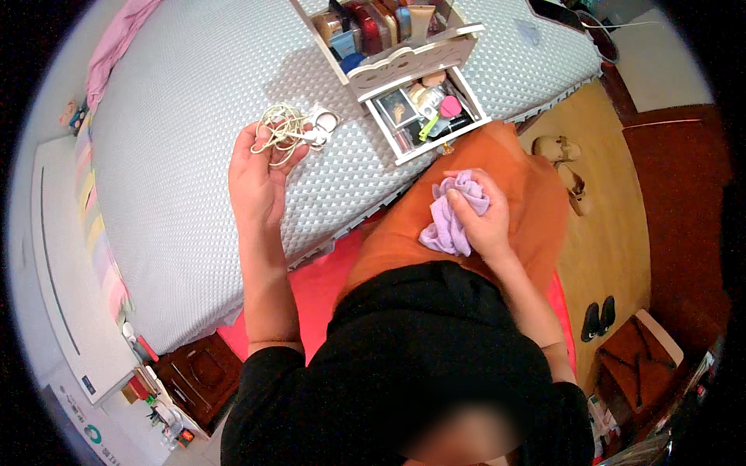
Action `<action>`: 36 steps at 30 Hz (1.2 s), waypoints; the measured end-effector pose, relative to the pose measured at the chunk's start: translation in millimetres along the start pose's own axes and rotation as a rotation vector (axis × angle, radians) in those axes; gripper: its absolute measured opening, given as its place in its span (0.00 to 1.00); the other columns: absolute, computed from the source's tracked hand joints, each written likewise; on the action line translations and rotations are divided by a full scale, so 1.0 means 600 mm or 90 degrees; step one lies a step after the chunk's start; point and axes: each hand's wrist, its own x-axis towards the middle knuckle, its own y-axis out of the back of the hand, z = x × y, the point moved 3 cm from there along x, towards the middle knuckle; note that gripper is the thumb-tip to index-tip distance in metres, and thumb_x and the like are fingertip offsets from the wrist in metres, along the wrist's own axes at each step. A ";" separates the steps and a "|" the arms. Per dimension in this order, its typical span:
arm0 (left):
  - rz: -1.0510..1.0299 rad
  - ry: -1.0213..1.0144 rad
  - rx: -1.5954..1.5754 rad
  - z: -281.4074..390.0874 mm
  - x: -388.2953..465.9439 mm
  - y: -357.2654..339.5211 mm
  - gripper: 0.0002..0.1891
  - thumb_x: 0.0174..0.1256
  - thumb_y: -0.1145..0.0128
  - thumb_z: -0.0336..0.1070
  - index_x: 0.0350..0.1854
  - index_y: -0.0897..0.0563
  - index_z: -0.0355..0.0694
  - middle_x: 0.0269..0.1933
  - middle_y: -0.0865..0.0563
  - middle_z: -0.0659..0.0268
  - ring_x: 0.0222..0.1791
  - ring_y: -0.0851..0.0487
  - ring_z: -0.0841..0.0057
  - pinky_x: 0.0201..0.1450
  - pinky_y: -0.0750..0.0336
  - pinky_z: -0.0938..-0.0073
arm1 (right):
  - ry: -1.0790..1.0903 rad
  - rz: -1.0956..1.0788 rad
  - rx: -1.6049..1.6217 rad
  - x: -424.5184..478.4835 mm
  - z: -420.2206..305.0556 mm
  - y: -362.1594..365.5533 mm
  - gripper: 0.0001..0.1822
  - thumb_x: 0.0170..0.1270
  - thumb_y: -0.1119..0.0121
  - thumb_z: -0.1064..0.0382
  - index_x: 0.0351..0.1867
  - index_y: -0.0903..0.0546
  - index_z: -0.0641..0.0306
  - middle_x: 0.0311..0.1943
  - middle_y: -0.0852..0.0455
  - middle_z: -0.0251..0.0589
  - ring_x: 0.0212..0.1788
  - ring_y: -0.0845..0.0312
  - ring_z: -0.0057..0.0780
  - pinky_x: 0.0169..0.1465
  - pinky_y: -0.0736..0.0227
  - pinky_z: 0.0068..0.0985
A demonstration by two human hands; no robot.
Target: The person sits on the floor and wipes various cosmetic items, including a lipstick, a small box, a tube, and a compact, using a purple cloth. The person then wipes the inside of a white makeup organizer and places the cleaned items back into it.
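Note:
My left hand is raised over the bed and holds a tangled pair of white wired earphones. Beside the earpieces is a small round white item; whether it hangs from the hand or lies on the bed I cannot tell. A crumpled lilac cloth is gripped in my right hand, above my orange-clad lap. Ahead, a white cosmetics organizer stands on the bed. Its pulled-out drawer contains a framed rectangular case, a pink round item, a lime-green clip and other small things.
Upright cosmetics, including a tan tube, fill the organizer's top. A dark tablet or phone lies at the bed's far right. Beige sandals and black slippers are on the floor. A dark wooden cabinet stands lower left.

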 end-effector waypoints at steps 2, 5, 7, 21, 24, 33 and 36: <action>0.010 0.003 -0.009 0.006 -0.008 -0.026 0.13 0.83 0.48 0.40 0.56 0.23 0.35 0.53 0.12 0.55 0.48 0.12 0.71 0.48 0.15 0.70 | 0.012 -0.001 -0.023 0.001 0.003 0.002 0.11 0.65 0.32 0.69 0.48 0.15 0.67 0.48 0.11 0.42 0.51 0.15 0.30 0.56 0.21 0.29; -0.095 -0.015 0.036 0.001 -0.012 -0.063 0.14 0.82 0.45 0.43 0.55 0.21 0.36 0.51 0.11 0.60 0.40 0.16 0.80 0.41 0.23 0.80 | 0.023 -0.012 -0.062 0.001 -0.003 0.005 0.11 0.65 0.32 0.69 0.48 0.15 0.67 0.48 0.11 0.42 0.51 0.15 0.30 0.56 0.21 0.29; -0.090 0.011 0.028 -0.001 -0.022 -0.109 0.15 0.80 0.43 0.45 0.54 0.20 0.37 0.49 0.11 0.63 0.35 0.21 0.84 0.37 0.30 0.84 | 0.017 -0.002 -0.055 0.001 -0.001 0.005 0.11 0.65 0.32 0.69 0.47 0.15 0.67 0.48 0.11 0.42 0.50 0.15 0.30 0.55 0.21 0.29; -0.186 -0.173 0.161 -0.066 0.015 -0.223 0.13 0.78 0.43 0.30 0.58 0.21 0.30 0.57 0.13 0.56 0.50 0.12 0.69 0.55 0.16 0.71 | 0.062 -0.024 -0.067 0.005 -0.012 0.004 0.10 0.64 0.31 0.68 0.45 0.15 0.67 0.45 0.12 0.41 0.49 0.16 0.30 0.54 0.22 0.29; -0.216 -0.324 0.527 -0.072 -0.007 -0.216 0.17 0.71 0.41 0.26 0.60 0.19 0.29 0.67 0.21 0.45 0.59 0.16 0.56 0.65 0.22 0.63 | 0.074 -0.010 -0.055 0.004 -0.009 0.003 0.09 0.64 0.31 0.68 0.45 0.14 0.67 0.44 0.12 0.41 0.48 0.16 0.30 0.53 0.22 0.29; -0.264 -0.538 0.714 -0.092 -0.018 -0.229 0.22 0.63 0.46 0.20 0.61 0.21 0.23 0.68 0.24 0.39 0.64 0.21 0.45 0.70 0.29 0.55 | 0.080 -0.019 -0.074 0.007 -0.019 0.001 0.09 0.64 0.30 0.68 0.44 0.14 0.67 0.44 0.12 0.41 0.48 0.15 0.32 0.54 0.22 0.29; -0.283 -0.556 0.731 -0.109 -0.013 -0.245 0.21 0.64 0.49 0.20 0.60 0.21 0.23 0.65 0.21 0.42 0.64 0.21 0.47 0.68 0.27 0.56 | 0.094 -0.019 -0.100 0.007 -0.023 0.001 0.09 0.64 0.30 0.67 0.43 0.15 0.67 0.44 0.12 0.41 0.48 0.15 0.32 0.53 0.22 0.29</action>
